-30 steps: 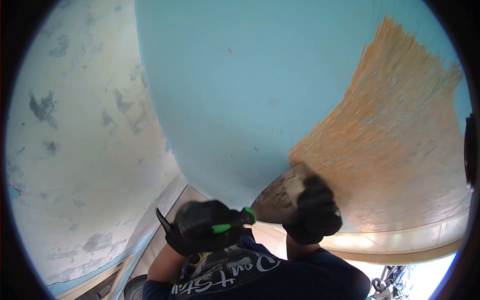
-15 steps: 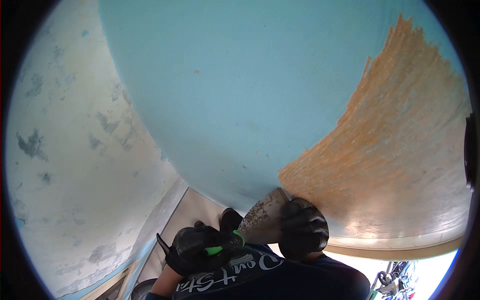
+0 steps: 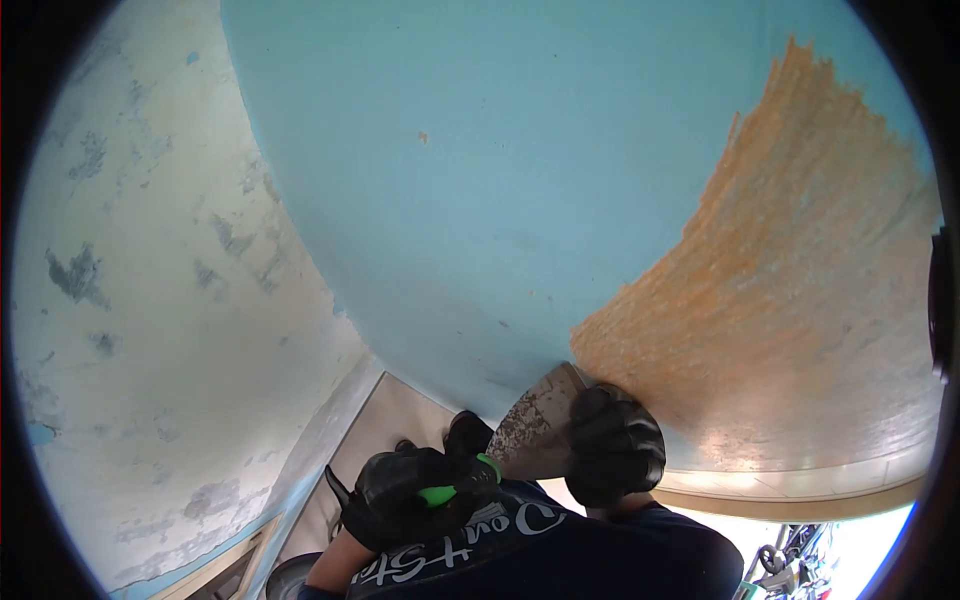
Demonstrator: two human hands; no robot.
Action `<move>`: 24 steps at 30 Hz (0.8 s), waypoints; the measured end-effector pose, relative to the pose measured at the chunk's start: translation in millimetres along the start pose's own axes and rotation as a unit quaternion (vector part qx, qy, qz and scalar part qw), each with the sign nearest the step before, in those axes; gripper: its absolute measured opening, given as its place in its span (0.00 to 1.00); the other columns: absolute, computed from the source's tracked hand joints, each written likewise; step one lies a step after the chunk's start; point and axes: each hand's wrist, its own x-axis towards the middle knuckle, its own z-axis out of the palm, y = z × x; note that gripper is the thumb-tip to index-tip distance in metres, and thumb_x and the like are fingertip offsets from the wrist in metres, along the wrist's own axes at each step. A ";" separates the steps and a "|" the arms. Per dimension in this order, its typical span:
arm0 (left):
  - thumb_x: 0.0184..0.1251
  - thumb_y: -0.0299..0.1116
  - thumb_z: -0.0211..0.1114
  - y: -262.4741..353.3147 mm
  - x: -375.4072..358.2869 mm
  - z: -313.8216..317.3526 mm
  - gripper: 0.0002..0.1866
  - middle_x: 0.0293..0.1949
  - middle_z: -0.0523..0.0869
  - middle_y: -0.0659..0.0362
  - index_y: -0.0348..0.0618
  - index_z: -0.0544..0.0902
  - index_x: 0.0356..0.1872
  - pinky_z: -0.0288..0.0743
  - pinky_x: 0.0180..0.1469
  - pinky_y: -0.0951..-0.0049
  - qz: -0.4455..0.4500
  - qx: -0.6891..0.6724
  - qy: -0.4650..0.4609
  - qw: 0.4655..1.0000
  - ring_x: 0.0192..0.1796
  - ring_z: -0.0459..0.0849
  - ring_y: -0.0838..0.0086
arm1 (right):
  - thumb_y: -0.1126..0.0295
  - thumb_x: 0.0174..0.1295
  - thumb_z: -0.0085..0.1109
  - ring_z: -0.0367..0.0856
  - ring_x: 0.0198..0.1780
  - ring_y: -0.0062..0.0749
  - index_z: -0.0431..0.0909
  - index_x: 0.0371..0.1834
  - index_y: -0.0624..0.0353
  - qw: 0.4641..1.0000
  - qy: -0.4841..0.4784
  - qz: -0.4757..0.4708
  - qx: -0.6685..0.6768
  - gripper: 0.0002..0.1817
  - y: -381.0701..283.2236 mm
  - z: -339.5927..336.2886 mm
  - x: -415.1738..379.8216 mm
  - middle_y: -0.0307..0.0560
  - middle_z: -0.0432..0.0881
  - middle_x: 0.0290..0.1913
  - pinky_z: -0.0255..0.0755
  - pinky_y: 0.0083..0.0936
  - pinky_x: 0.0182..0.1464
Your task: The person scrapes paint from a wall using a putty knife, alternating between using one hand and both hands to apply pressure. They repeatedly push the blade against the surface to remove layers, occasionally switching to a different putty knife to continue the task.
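Note:
A metal scraper with a worn, speckled blade and a black and green handle lies against a light blue painted wall. My left hand, in a black glove, is closed around the handle. My right hand, also gloved in black, presses its fingers on the blade's back. The blade's edge meets the wall at the lower left border of an orange scraped patch.
A white side wall with grey worn patches joins the blue wall at a corner on the left. A pale floor strip shows below. A light ledge runs under the scraped patch. My dark printed shirt fills the bottom.
The scraper and both hands slid down the wall from the patch's edge, then rose slightly. The view shifted a little between frames.

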 end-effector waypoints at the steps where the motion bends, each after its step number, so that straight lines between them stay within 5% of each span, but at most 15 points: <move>1: 0.49 0.30 0.83 5.4 2.0 -0.9 0.16 0.35 0.91 0.53 0.45 0.87 0.39 0.86 0.37 0.66 0.008 0.028 0.000 1.000 0.34 0.93 0.61 | 0.79 0.58 0.66 0.80 0.25 0.36 0.74 0.22 0.56 1.000 0.000 0.003 -0.003 0.11 -3.4 1.1 -2.3 0.45 0.78 0.21 0.79 0.35 0.31; 4: 0.50 0.30 0.82 2.4 -2.0 -1.2 0.15 0.35 0.91 0.53 0.44 0.87 0.39 0.86 0.36 0.67 0.017 0.042 -0.004 0.999 0.34 0.93 0.61 | 0.77 0.61 0.66 0.85 0.31 0.37 0.81 0.24 0.55 0.993 0.020 -0.083 0.080 0.08 8.9 5.3 4.9 0.43 0.81 0.24 0.85 0.38 0.43; 15: 0.51 0.31 0.82 -29.1 11.1 -11.1 0.16 0.30 0.90 0.59 0.49 0.91 0.42 0.81 0.29 0.68 0.045 0.001 0.026 0.999 0.27 0.90 0.65 | 0.76 0.60 0.66 0.83 0.29 0.37 0.78 0.24 0.55 0.992 0.020 -0.109 0.061 0.09 16.1 26.3 0.8 0.43 0.80 0.24 0.82 0.37 0.39; 21: 0.51 0.31 0.82 -28.5 45.6 -30.6 0.18 0.31 0.91 0.57 0.49 0.90 0.45 0.82 0.29 0.69 0.091 -0.014 -0.051 0.994 0.28 0.91 0.64 | 0.76 0.60 0.66 0.82 0.28 0.36 0.77 0.23 0.54 0.992 0.022 -0.116 0.051 0.10 10.8 -3.4 -15.8 0.43 0.79 0.24 0.81 0.37 0.37; 22: 0.51 0.30 0.82 -27.6 45.5 -33.5 0.19 0.31 0.91 0.57 0.48 0.90 0.46 0.82 0.29 0.69 0.095 0.003 -0.063 0.993 0.29 0.91 0.64 | 0.76 0.60 0.66 0.82 0.28 0.36 0.77 0.23 0.54 0.992 0.023 -0.118 0.049 0.10 83.0 52.1 85.1 0.43 0.79 0.24 0.81 0.37 0.37; 23: 0.50 0.30 0.82 -26.7 45.0 -36.0 0.20 0.32 0.91 0.57 0.48 0.89 0.47 0.82 0.30 0.69 0.100 0.021 -0.075 0.992 0.29 0.91 0.64 | 0.76 0.60 0.66 0.82 0.28 0.36 0.76 0.23 0.54 0.991 0.024 -0.121 0.048 0.10 14.9 7.5 -7.5 0.43 0.79 0.24 0.80 0.37 0.36; 24: 0.50 0.30 0.82 -24.6 39.8 -33.1 0.20 0.32 0.91 0.57 0.48 0.89 0.47 0.82 0.30 0.69 0.101 0.022 -0.074 0.992 0.29 0.91 0.64 | 0.76 0.60 0.66 0.81 0.27 0.36 0.76 0.23 0.54 0.991 0.025 -0.124 0.046 0.10 13.3 1.8 -9.5 0.43 0.78 0.24 0.80 0.37 0.36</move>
